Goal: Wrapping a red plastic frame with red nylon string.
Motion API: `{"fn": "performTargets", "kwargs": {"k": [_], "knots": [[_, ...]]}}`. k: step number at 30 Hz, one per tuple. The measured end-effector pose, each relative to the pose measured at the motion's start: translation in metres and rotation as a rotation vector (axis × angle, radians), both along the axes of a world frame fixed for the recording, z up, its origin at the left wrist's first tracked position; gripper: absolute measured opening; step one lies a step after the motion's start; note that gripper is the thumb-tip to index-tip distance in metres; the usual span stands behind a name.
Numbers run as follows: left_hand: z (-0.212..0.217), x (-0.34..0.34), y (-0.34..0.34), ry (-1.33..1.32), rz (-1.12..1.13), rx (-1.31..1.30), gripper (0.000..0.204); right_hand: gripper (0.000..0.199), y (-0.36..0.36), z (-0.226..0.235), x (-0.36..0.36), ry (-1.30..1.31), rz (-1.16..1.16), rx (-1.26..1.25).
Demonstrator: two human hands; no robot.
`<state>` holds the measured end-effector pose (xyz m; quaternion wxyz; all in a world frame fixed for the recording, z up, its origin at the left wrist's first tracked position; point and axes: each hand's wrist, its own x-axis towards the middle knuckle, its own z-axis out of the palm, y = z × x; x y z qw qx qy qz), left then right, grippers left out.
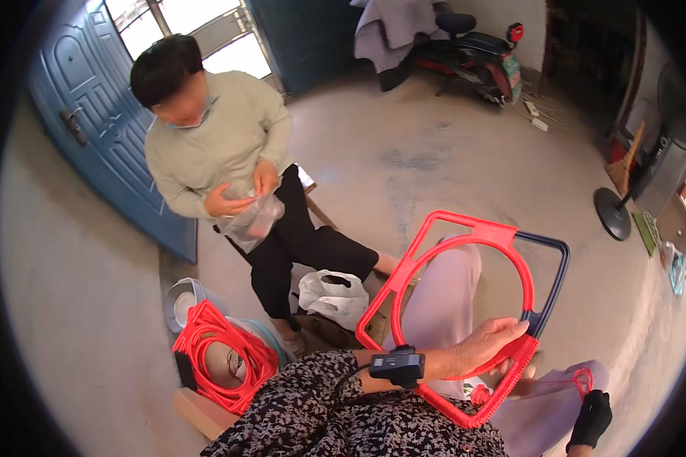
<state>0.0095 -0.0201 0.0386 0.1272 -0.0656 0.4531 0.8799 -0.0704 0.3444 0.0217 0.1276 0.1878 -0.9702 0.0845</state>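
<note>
A rectangular frame with a round ring inside it (495, 233) stands tilted over my lap, mostly wrapped in red cord. Its upper right corner (566, 251) is bare and dark blue. My left hand (495, 344) grips the frame where the ring meets its right side, thumb on top. At the lower right is my right hand (591, 420) in a black glove, closed at a small looped hank of red cord (583, 380). A thin red strand runs from the hank toward the frame. The glove hides most of the fingers' grip.
Opposite me, at the left, sits a person (213, 145) handling a clear plastic bag (255, 221). More red-wrapped frames (206, 343) are stacked beside a bucket (181, 297). A white bag (334, 297) lies between us. Farther off are a scooter (472, 61) and a fan (612, 213).
</note>
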Motion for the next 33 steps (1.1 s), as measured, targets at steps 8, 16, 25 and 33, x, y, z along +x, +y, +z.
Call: {"fn": "performTargets", "kwargs": {"k": [8, 16, 25, 33], "knots": [[-0.04, -0.002, -0.009, -0.036, -0.046, 0.15, 0.026, 0.035, 0.0, -0.003, -0.025, -0.417, -0.089, 0.075], [-0.046, 0.003, -0.014, -0.037, 0.03, 0.064, 0.027, 0.051, -0.018, 0.002, -0.043, -0.083, 0.236, 0.052], [-0.021, 0.0, -0.01, 0.105, 0.221, -0.22, 0.021, 0.043, -0.091, -0.002, -0.045, -0.715, -0.047, -1.087], [-0.044, 0.0, -0.014, -0.223, 0.254, 0.116, 0.018, 0.033, -0.195, 0.053, -0.046, -0.815, 0.044, -1.37]]}}
